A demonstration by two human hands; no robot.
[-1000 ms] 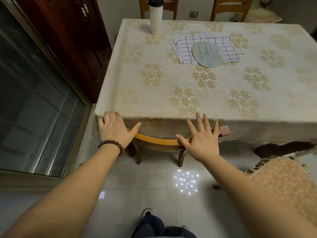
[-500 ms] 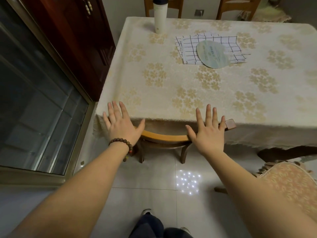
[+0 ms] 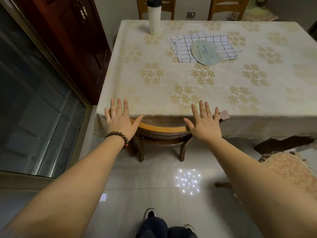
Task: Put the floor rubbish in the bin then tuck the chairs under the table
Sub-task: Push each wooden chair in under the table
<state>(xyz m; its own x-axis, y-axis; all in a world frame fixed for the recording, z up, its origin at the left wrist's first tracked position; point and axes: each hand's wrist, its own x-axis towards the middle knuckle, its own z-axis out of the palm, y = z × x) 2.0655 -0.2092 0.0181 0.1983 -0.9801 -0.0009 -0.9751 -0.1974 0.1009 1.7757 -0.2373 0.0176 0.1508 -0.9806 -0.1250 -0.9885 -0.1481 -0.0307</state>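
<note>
Head view: chair (image 3: 163, 129) under both flat hands

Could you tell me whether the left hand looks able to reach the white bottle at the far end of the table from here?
Probably not: the left hand rests at the near edge, and the bottle stands across the table.

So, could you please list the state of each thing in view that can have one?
Left hand: open, fingers straight, on the chair's top rail.
Right hand: open, fingers straight, on the same rail.
Wooden chair: upright, seat under the table.
Cushioned chair: not tucked in.
Bottle: upright, capped.
Checked cloth: folded flat, round fan lying on it.
</note>
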